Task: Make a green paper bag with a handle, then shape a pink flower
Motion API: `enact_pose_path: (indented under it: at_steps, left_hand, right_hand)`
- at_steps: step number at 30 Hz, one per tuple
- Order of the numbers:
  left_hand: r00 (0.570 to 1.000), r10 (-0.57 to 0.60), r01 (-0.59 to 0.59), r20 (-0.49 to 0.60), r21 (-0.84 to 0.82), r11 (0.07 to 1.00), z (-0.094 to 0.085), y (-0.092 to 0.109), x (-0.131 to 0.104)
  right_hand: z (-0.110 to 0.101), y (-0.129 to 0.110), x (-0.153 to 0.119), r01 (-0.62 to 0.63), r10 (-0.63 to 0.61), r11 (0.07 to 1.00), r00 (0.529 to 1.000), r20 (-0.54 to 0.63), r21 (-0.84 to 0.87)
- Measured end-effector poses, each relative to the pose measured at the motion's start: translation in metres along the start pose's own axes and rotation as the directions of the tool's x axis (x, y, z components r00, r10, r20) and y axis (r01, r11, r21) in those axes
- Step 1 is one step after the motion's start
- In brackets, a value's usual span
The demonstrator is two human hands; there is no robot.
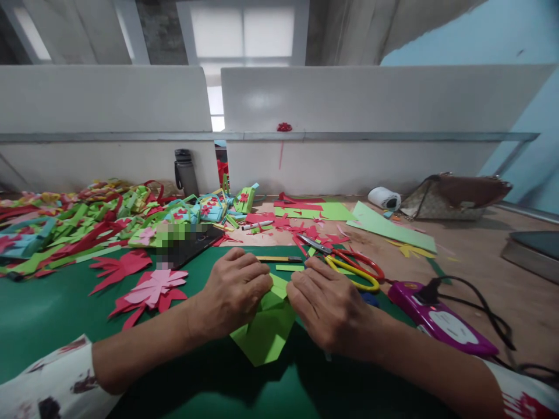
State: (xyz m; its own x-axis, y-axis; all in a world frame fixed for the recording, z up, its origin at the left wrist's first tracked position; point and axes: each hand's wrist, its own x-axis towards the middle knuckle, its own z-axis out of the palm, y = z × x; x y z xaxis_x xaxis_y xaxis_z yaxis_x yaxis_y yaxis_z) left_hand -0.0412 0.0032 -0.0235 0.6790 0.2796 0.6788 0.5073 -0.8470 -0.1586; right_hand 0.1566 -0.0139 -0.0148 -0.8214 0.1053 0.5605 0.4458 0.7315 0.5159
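Note:
A piece of bright green folded paper [267, 331] is held between my two hands over the green mat. My left hand [236, 291] pinches its upper left edge, the fingers curled over it. On the upper right edge my right hand [327, 302] is closed in the same way, its fingertips partly hidden. Just beyond the hands lie a yellow craft knife [279, 259] and a thin green paper strip [290, 268]. Scissors with red and yellow handles [353, 270] rest past my right hand. Pink and red paper flowers [157, 288] lie left of my left forearm.
A purple power strip [445, 323] with a black plug and cord sits at right. Green and red paper pieces are heaped at left, near a dark bottle [186, 171]. A handbag [454, 196] and a white roll [384, 198] stand at the back right, before white panels.

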Motion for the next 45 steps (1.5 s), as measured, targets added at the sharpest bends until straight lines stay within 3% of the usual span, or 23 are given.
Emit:
enact_pose_path:
  at_steps: [13, 36, 45]
  left_hand:
    - [1.0, -0.003, 0.003, -0.018, -0.004, 1.0, 0.001, 0.0, 0.001]
    - [0.999, 0.015, -0.018, -0.052, -0.044, 0.999, 0.002, -0.002, 0.001]
    - [0.993, -0.06, 0.051, -0.097, -0.095, 0.994, 0.002, -0.016, -0.008]
  right_hand:
    - [0.001, -0.003, -0.001, -0.095, 0.091, 0.994, 0.994, 0.061, 0.056]
    - [0.0, 0.001, -0.006, -0.094, 0.089, 0.994, 0.99, 0.107, 0.049]
    - [0.005, 0.007, -0.005, -0.218, 0.237, 0.948, 0.97, -0.057, 0.231]
